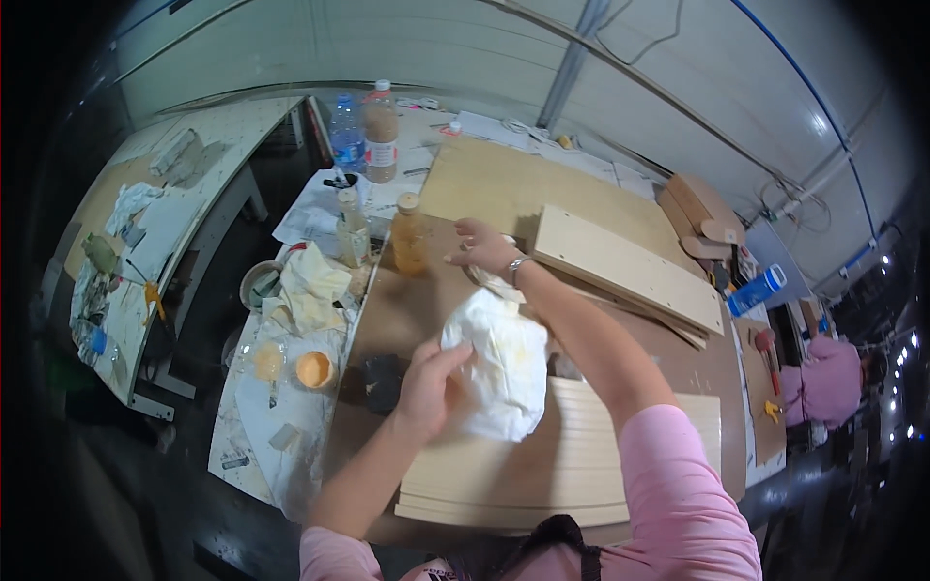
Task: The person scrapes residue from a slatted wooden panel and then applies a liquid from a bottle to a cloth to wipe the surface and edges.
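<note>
My left hand [431, 382] grips a crumpled white cloth [499, 363] with faint yellowish stains, held up over the bench. My right hand [481, 247] stretches out beyond the cloth with its fingers apart and nothing in them. It is nearest to a capped plastic bottle of amber liquid [409, 242], standing just to its left and not touched. Below the cloth lies a pale wooden panel with grooved lines [620, 441]. A dark block [382, 384] sits left of my left hand. Some light material behind my right wrist is partly hidden.
A pale board with small holes [620, 266] lies at the right behind my forearm. To the left are an orange-filled cup [314, 369], yellowish rags [308, 286] and a clear bottle [352, 228]. A blue tube [758, 290] stands far right. A person in pink [823, 382] is beyond.
</note>
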{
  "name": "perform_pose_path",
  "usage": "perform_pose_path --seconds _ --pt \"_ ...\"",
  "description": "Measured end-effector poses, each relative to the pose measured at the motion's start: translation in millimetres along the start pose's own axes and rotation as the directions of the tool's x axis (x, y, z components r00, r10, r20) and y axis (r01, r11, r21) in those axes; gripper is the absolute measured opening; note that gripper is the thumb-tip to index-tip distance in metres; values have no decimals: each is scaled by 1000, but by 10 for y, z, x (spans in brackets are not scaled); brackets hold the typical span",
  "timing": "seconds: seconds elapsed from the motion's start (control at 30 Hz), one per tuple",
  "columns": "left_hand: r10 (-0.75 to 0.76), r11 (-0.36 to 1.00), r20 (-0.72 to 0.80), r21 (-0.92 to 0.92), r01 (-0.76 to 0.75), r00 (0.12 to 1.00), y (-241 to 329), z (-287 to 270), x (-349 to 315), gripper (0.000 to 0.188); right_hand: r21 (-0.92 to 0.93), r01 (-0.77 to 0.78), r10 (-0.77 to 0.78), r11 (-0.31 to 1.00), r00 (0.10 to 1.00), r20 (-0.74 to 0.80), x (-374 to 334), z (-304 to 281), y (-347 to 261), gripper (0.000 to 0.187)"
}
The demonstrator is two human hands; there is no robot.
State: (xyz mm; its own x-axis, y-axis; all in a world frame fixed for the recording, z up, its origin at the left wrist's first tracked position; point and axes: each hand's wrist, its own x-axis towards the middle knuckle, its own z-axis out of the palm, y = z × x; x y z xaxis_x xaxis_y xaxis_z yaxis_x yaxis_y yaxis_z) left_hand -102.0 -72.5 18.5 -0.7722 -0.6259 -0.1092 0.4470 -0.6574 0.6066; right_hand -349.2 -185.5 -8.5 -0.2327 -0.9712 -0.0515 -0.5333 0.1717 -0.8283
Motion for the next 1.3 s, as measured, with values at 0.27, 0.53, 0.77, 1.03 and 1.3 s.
perform_pose_path --seconds 0.27,0.53,0.77,1.03,1.3 --pt "38 990 -197 -125 -63 980 19 -267 -270 48 162 66 -38 985 985 -169 873 973 181 103" --pt "54 980 -119 -184 -76 991 96 -492 184 42 592 127 11 796 975 -223 647 394 570 72" --pt "-16 986 2 -166 16 1000 242 -303 680 44 -87 141 -153 986 975 -162 -817 -877 37 66" --pt "-97 984 -11 150 98 995 -151 54 955 40 -614 91 -141 784 990 -33 -1629 -924 -248 61" --pt "-97 985 -104 129 110 990 -151 -121 1010 37 -773 33 -207 633 970 -129 -1709 -977 20 31"
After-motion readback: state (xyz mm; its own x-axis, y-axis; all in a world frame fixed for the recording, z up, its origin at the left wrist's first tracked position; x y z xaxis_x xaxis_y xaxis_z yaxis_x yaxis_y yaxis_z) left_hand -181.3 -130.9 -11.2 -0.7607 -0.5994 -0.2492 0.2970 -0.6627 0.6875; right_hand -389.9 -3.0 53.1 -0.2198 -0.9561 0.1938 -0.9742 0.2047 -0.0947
